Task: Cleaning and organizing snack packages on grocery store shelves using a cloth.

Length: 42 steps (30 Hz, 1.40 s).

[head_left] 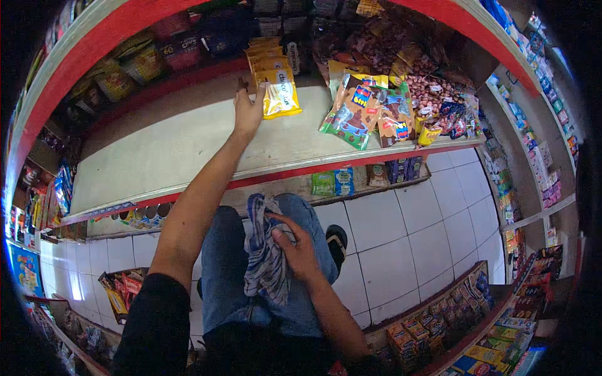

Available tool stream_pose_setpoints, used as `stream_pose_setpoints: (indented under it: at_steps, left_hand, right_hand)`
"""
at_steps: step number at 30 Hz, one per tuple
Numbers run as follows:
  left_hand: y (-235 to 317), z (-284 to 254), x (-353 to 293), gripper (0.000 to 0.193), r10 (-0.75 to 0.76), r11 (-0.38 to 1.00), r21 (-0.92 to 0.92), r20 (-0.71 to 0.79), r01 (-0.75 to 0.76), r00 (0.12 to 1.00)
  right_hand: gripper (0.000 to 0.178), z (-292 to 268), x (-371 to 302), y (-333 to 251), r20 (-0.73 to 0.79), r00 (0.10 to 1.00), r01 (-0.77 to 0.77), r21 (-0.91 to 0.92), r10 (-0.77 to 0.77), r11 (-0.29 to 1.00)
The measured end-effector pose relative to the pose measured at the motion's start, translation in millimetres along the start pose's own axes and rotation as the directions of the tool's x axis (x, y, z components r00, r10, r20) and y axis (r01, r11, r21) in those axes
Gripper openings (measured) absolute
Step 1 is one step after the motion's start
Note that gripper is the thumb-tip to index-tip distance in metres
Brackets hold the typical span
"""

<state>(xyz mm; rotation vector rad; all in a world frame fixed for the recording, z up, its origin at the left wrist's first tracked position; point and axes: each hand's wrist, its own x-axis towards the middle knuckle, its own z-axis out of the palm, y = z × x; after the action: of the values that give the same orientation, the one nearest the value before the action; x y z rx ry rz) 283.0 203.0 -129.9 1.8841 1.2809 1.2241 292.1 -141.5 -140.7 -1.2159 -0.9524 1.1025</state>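
My left hand [249,113] reaches onto the pale shelf board [169,138], against the left side of a row of yellow snack packets [281,94]. Its thumb and fingers look apart, and the fingertips are partly lost in shadow. The packets stand one behind another, running back into the shelf. On my lap, my right hand [298,249] holds a crumpled blue-and-white striped cloth [266,269], its thumb and index finger lying over the folds.
Brown candy bags [357,109] and a heap of pink wrapped sweets [433,94] fill the shelf's right part. Above me curves a red shelf edge [81,75]. Small packets [332,182] stand on the lower shelf. Stocked boxes [433,319] line the white tiled floor [401,244] behind me.
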Motion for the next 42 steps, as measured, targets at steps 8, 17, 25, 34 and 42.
stream_pose_setpoints:
  at_steps: [8,17,25,34,42]
  left_hand:
    - [26,-139,-107,0.058,-0.020,0.873,-0.487,-0.019,0.009,1.000]
    - [-135,-394,-269,0.041,-0.079,0.994,-0.113,-0.655,0.005,0.751]
    - [-252,-553,-450,0.053,-0.345,0.794,0.000,-0.824,0.608,0.450]
    - [-333,-587,-489,0.107,-0.421,0.304,0.419,-0.746,0.855,0.515]
    - [-360,-615,-478,0.060,-0.333,0.131,0.743,-0.591,0.657,0.735]
  right_hand:
    - [0.042,-5,-9,24,-0.188,0.979,-0.091,-0.037,0.083,0.995]
    - [0.058,-10,3,21,-0.112,0.980,-0.119,0.341,0.166,0.933]
    - [0.056,2,-18,-1,-0.106,0.974,-0.125,0.485,0.201,0.866]
    - [0.054,-18,-6,10,-0.026,0.955,-0.252,0.461,0.296,0.851]
    - [0.053,-6,-4,17,0.011,0.928,-0.330,0.487,0.372,0.809]
